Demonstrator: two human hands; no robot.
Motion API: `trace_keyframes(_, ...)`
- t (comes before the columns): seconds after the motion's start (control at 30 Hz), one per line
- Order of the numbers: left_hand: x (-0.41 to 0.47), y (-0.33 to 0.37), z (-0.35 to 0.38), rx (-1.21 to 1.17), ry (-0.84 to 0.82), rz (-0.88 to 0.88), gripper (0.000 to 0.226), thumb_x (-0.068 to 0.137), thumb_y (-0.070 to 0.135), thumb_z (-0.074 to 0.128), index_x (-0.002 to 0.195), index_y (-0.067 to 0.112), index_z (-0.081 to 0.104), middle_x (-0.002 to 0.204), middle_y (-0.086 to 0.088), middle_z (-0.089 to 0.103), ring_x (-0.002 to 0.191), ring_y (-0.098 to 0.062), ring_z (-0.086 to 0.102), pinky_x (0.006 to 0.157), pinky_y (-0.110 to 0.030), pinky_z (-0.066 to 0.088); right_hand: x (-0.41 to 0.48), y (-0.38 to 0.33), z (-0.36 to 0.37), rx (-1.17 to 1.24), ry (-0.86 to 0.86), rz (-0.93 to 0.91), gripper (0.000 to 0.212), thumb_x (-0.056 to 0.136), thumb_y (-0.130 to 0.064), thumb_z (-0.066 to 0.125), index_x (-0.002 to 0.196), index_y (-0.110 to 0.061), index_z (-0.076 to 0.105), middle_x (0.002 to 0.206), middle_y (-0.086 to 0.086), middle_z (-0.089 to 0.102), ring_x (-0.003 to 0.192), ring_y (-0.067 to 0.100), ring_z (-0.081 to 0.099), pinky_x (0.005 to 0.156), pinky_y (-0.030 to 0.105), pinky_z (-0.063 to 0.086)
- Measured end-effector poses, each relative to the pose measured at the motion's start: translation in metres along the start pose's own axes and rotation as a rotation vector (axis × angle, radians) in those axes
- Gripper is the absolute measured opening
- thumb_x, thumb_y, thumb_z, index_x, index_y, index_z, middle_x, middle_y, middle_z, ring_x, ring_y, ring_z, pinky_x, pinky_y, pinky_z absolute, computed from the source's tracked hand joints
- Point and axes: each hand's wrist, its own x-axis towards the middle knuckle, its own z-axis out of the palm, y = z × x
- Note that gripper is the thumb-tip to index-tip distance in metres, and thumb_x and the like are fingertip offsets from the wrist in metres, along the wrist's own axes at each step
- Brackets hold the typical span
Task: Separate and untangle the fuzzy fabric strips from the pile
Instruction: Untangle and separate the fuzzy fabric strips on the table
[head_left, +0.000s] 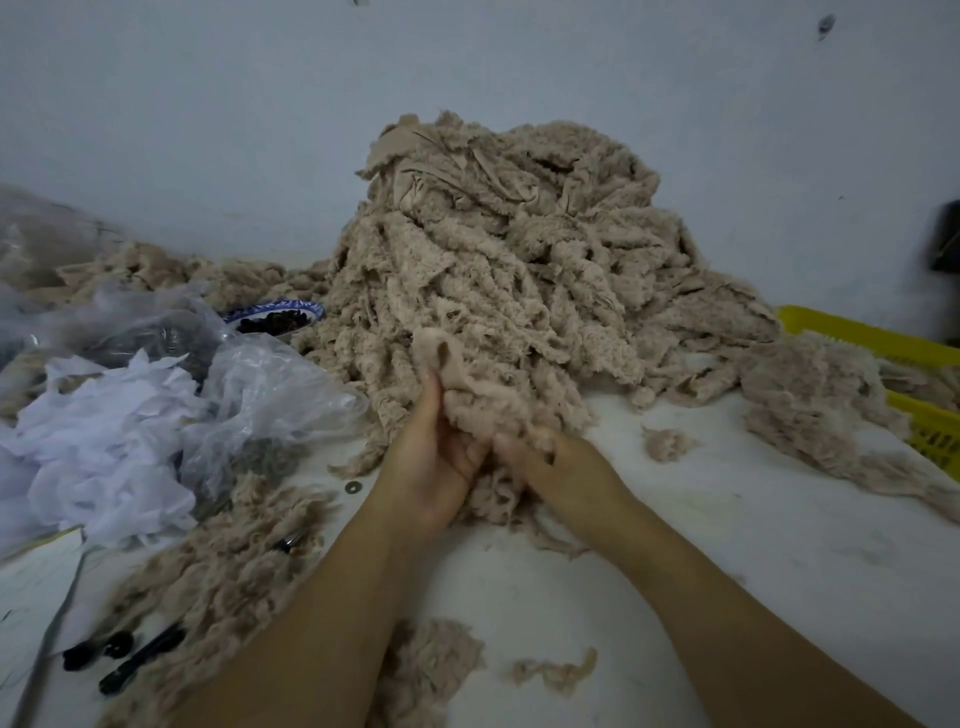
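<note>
Our left hand (436, 457) and right hand (561, 467) meet at the near foot of the pile (498, 249), a tall heap of beige fuzzy fabric strips that stands on the white counter (753, 545) against the wall. Both hands grip the same fuzzy strip (467, 387). The left thumb presses its smooth backing from the left while the fingers curl under it, and the right fingers are closed into the fuzzy bunch just beside them. The strip rises from our hands into the lower front of the pile, still joined to the tangle there.

More beige strips spill off the pile to the right, over the edge of a yellow basket (883, 338). A small tuft (667, 442) lies apart on the counter, and loose scraps (556, 673) lie near our forearms. A lower heap of fuzz (223, 566) spreads at the near left.

To the left sit clear plastic bags (275, 384), crumpled white sheer fabric (104, 441) and a blue-and-white bowl (275, 314) holding dark bits — what they are we cannot tell. A small metal washer (355, 487) lies beside the left wrist, and black pieces (137, 657) lie at the near-left edge.
</note>
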Motion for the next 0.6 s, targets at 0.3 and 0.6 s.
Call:
trace_keyframes(0.3, 0.010, 0.019, -0.024, -0.328, 0.198, 0.162, 0.041, 0.103, 0.043, 0.041, 0.110, 0.009, 0.064, 0.084, -0.009, 0.076, 0.068, -0.010, 0.069, 0.053, -0.018, 0.056, 0.007, 0.006, -0.021, -0.001, 0.287, 0.055, 0.032, 0.102, -0.029, 0.049, 0.087, -0.001, 0.046, 0.069, 0.004, 0.039, 0.055, 0.009, 0.029, 0.048, 0.021, 0.025)
trace_keyframes(0.6, 0.003, -0.009, -0.007, 1.112, 0.006, 0.291, 0.021, 0.085, 0.060, 0.065, 0.102, 0.048, 0.061, 0.091, 0.023, 0.067, 0.078, 0.007, 0.064, 0.064, -0.011, 0.047, 0.011, 0.000, -0.023, 0.385, 0.370, 0.141, 0.040, 0.099, -0.042, 0.053, 0.069, -0.015, 0.048, 0.057, -0.007, 0.038, 0.054, 0.011, 0.032, 0.055, 0.027, 0.031)
